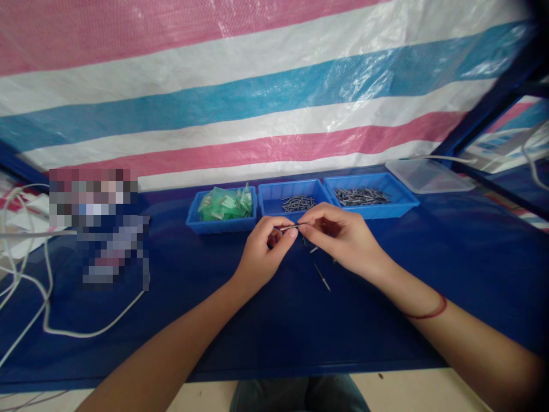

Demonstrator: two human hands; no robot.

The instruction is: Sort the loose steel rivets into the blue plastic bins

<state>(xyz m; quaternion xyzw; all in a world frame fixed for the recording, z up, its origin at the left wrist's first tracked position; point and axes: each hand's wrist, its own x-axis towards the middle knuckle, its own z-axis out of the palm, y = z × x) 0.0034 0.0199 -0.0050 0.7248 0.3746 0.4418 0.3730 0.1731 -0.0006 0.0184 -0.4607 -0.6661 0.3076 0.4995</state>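
Above the middle of the blue table, my left hand point(265, 246) pinches a thin metal blind rivet point(288, 228) between thumb and fingertips. My right hand point(348, 236) meets it fingertip to fingertip, closed on the rivet's right end; the fingers partly cover that end. Beneath the right hand lie several loose rivets, partly hidden, and one loose rivet point(322, 277) rests nearer to me. Just behind my hands, the middle blue bin point(268, 191) holds a small heap of slim metal pieces point(298, 203).
Left of it, another blue bin point(193, 220) holds green plastic packets point(225, 204). A right-hand blue bin point(403, 200) contains many metal pieces point(360, 196), with a clear plastic lid point(429, 175) beside it. White cables point(86, 333) loop across the table's left side. A striped sheet point(240, 103) hangs behind.
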